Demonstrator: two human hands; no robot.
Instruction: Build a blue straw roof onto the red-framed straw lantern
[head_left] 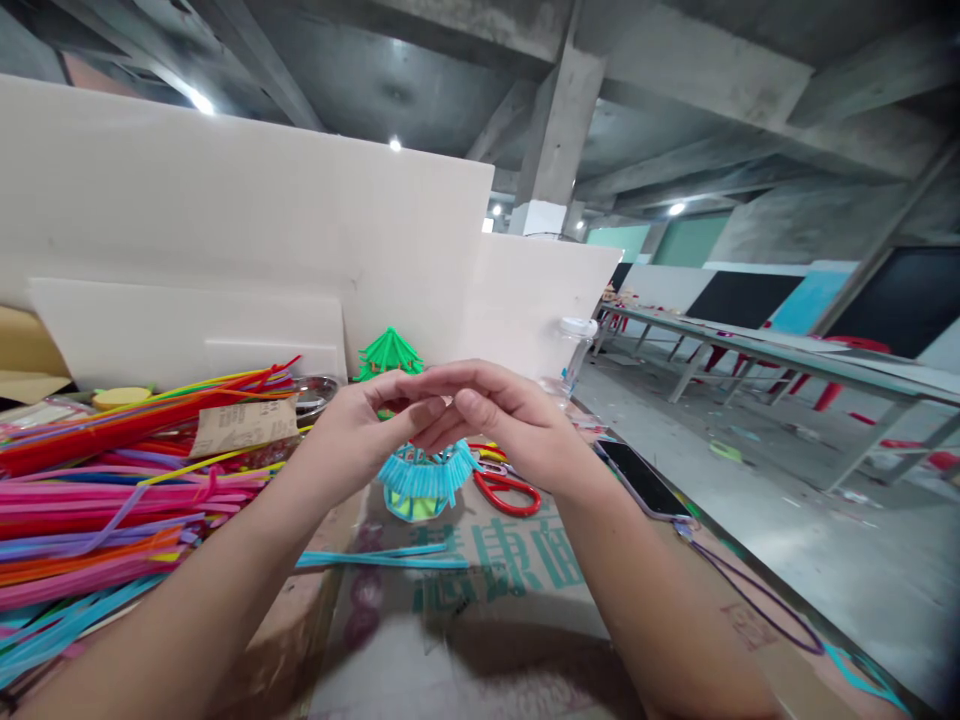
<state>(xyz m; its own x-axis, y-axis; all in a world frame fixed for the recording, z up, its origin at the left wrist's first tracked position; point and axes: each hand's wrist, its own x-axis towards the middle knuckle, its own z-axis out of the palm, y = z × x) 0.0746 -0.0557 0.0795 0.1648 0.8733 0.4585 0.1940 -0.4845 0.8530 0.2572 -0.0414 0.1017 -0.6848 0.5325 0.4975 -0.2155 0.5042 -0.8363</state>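
Note:
My left hand (375,410) and my right hand (517,410) meet in the middle, raised above the cardboard. Their fingers are stretched out, slightly curved, and overlap at the tips. Both thumbs point inward, and nothing shows in either hand. Just below and behind them stands a small blue craft model (426,480) with a fringed blue roof and a pale green base; my hands hide its upper part. Farther back rises a green pointed roof (390,350), partly covered by my left hand. Red-handled scissors (507,495) lie beside the blue model, under my right hand.
Bundles of coloured pipe cleaners (127,500) fill the left side. Two blue strips (382,557) lie on the printed cardboard (517,640). A phone (645,480) with a cord rests at the right edge. A lidded clear jar (576,350) stands behind, near white boards (247,210).

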